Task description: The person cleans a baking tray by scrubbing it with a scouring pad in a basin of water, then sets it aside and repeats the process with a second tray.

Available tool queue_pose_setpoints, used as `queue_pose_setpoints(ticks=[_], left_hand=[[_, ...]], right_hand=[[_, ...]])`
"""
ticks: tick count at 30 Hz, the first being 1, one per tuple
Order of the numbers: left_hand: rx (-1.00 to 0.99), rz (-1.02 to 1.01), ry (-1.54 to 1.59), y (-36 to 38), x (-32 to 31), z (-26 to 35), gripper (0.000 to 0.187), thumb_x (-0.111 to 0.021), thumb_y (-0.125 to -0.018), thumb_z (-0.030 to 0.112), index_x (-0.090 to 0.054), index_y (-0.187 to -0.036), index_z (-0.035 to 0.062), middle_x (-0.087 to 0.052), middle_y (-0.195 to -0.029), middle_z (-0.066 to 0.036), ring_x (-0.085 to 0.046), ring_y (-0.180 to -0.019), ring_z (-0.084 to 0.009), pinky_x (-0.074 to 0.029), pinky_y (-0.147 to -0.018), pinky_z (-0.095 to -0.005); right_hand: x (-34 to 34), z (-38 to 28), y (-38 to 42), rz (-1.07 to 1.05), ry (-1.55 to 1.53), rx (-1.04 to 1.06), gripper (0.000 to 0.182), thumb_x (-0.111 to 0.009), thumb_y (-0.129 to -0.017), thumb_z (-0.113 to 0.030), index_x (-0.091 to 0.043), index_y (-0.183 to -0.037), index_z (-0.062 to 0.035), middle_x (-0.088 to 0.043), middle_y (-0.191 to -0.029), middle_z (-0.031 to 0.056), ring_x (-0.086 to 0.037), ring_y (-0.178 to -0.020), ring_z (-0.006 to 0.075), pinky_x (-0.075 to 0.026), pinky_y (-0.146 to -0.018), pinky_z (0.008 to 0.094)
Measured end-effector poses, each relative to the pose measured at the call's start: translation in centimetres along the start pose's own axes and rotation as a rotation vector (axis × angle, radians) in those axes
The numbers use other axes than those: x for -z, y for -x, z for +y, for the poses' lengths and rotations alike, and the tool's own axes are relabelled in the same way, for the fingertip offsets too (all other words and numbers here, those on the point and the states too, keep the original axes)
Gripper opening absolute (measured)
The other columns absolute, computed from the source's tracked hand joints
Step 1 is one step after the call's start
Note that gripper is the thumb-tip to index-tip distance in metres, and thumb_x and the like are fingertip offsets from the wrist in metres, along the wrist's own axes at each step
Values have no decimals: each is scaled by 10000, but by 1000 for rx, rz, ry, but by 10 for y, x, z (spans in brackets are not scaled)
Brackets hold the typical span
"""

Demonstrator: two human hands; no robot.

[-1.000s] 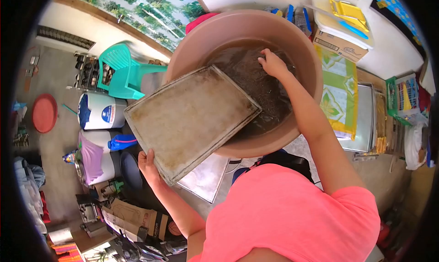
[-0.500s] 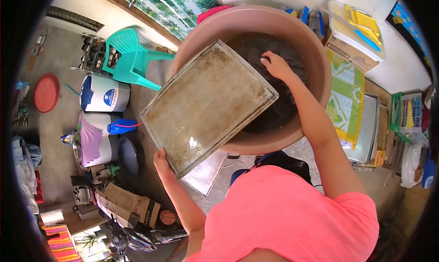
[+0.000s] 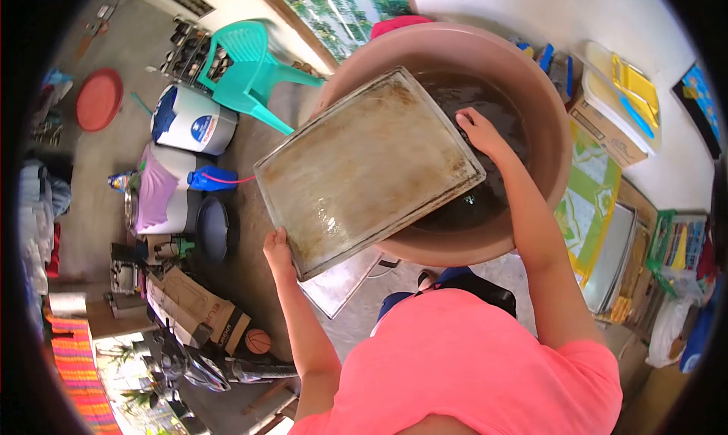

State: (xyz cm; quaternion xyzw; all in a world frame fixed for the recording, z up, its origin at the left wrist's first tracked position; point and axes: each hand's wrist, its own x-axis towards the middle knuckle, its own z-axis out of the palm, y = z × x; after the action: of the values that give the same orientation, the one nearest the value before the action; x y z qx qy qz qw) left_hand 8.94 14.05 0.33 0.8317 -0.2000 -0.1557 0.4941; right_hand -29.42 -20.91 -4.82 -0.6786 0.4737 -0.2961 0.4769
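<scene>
A stained rectangular metal tray (image 3: 368, 173) is held tilted over a big brownish-pink tub (image 3: 557, 158). My left hand (image 3: 279, 251) grips its lower left corner, thumb on the face. Dark water (image 3: 497, 116) lies in the tub, partly hidden by the tray. Over that water, close to the tray's right edge, is my right hand (image 3: 479, 131), its fingers bent together. Whether anything is between those fingers is too small to make out.
A green plastic chair (image 3: 250, 71) stands left of the tub. White buckets (image 3: 193, 120), a dark basin (image 3: 215, 229) and a cardboard box (image 3: 197, 306) are on the left. A patterned cloth (image 3: 588, 200) lies to the right. Another metal sheet (image 3: 341, 283) is below the tray.
The view has shifted, so the surroundings sit differently in the frame. Relative to the tub, my right hand has come nearer the tray's right edge. My left hand still grips the corner.
</scene>
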Motion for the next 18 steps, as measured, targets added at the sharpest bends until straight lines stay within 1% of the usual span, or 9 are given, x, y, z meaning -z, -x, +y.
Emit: queue_pose_setpoints(ticks=[1,2,5,6,9,10,12,16,18], left_hand=[[-11,21,-49,2,-1,3,259,-601,-920,225,-607,-833,-20,-552,-711,-15,-474,-682,-113,-409,-637,-296],[-22,42,-98,3,-2,5,267,-602,-918,226,-614,-842,-30,-557,-713,-18,-479,-684,-117,-411,-637,-300],[-54,98,-156,4,-6,12,283,-599,-915,226,-624,-865,-51,-577,-698,-50,-496,-665,-142,-423,-629,-322],[-100,141,-263,-2,-6,9,281,-603,-909,224,-624,-856,-51,-576,-657,-84,-498,-622,-163,-429,-609,-341],[-219,238,-265,-7,-13,11,274,-600,-910,221,-615,-840,-43,-564,-623,-111,-492,-592,-175,-428,-591,-359],[-241,257,-227,-7,-16,19,274,-594,-919,220,-607,-822,-36,-540,-626,-78,-469,-599,-152,-411,-585,-338],[-284,292,-148,-5,-23,39,281,-583,-935,218,-593,-786,-21,-492,-633,-12,-422,-612,-107,-377,-573,-295],[-386,250,-45,-29,-34,76,258,-542,-965,206,-581,-814,1,-480,-655,17,-394,-622,-77,-367,-571,-273],[-372,215,83,-36,-44,100,266,-551,-954,217,-584,-835,-18,-532,-670,-33,-442,-624,-119,-396,-586,-308]], right_hand=[[-3,-3,1,-45,-64,-33,442,-536,-937,-400,-560,-1191,-39,-617,-1157,195,-589,-1083,282,-434,-917,365],[-3,-7,2,-129,-100,-83,497,-539,-939,-420,-550,-1212,-5,-604,-1196,163,-557,-1110,228,-412,-939,347],[-6,-29,13,-324,-268,-227,498,-576,-925,-395,-550,-1210,12,-605,-1188,135,-548,-1094,205,-407,-941,342],[-6,-30,15,-328,-355,-252,439,-607,-917,-340,-571,-1197,-4,-620,-1127,87,-557,-1026,168,-426,-904,329],[2,-33,13,-341,-487,-262,380,-616,-918,-293,-595,-1173,-13,-636,-1057,56,-575,-952,149,-445,-854,312],[5,-35,14,-297,-554,-248,315,-606,-931,-259,-621,-1141,-24,-637,-1002,15,-571,-895,113,-453,-808,287],[13,-37,14,-239,-610,-116,294,-604,-934,-246,-628,-1131,-28,-635,-996,-1,-560,-889,94,-446,-808,273],[32,-41,15,-124,-677,71,278,-612,-934,-226,-635,-1126,-26,-630,-998,-31,-537,-885,63,-425,-823,248],[41,-43,19,-94,-727,126,287,-614,-933,-218,-632,-1140,-21,-627,-1026,-32,-532,-906,61,-421,-834,245]])
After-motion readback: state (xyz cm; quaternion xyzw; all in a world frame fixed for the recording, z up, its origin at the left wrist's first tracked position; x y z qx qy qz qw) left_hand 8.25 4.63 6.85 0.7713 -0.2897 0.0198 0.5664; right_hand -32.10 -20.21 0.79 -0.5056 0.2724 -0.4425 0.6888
